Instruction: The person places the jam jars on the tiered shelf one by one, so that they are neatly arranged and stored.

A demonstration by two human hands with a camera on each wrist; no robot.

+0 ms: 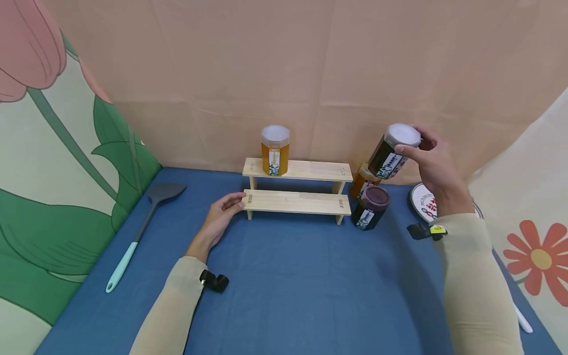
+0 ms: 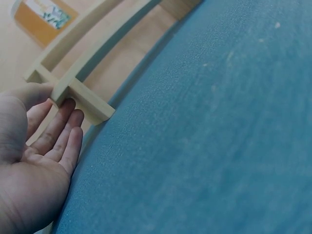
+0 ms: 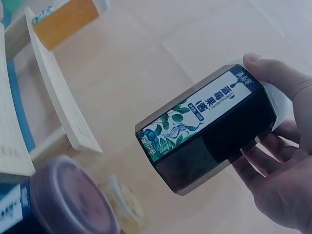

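Head view: the right hand (image 1: pixel 439 166) grips the dark jar (image 1: pixel 387 155) by its lid end, tilted, near the wooden rack (image 1: pixel 297 202), whose lower step the left hand (image 1: pixel 219 217) pinches. Loosening fingers (the lid (image 1: pixel 404 133) looks smooth) could drop it against the purple-lidded jar (image 1: pixel 371 211).

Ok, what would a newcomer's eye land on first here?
Probably the dark jar, held tilted in the right grip, right of the wooden shelves. Next, the amber jar standing toward the left of the upper shelf, then the spatula lying on the blue cloth at far left.
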